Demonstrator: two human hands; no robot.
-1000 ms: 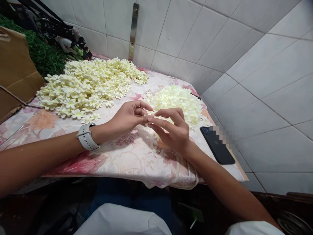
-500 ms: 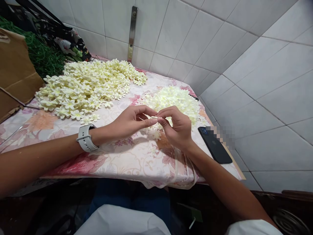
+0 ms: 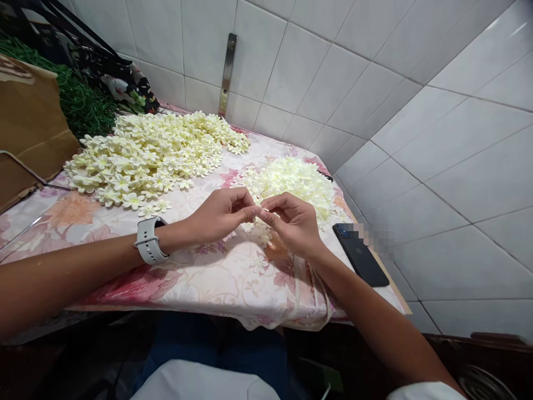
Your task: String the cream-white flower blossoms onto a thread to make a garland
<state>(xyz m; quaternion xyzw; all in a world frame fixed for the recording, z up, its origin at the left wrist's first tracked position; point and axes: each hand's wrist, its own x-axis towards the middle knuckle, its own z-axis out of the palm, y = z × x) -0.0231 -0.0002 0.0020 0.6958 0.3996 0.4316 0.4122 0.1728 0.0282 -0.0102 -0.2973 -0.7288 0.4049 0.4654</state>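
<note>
Centrally, left hand point(image 3: 220, 216): pinched narrow; contents unclear.
Right hand point(image 3: 297, 225): likewise, touching left.
Cream, star-petalled flower heap point(image 3: 297, 180): just beyond; pinch lightly, avoiding creases.

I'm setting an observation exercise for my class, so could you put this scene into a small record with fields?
Left hand: fingers meeting the right hand's
Right hand: beside the smaller pile
Held item: too hidden to tell
Larger pile: pale flowers, far left
Smaller pile: pale flowers, just beyond the hands
Loose flower: nearer the person
Phone: right edge
Watch: left wrist
Surface: floral cloth
</note>
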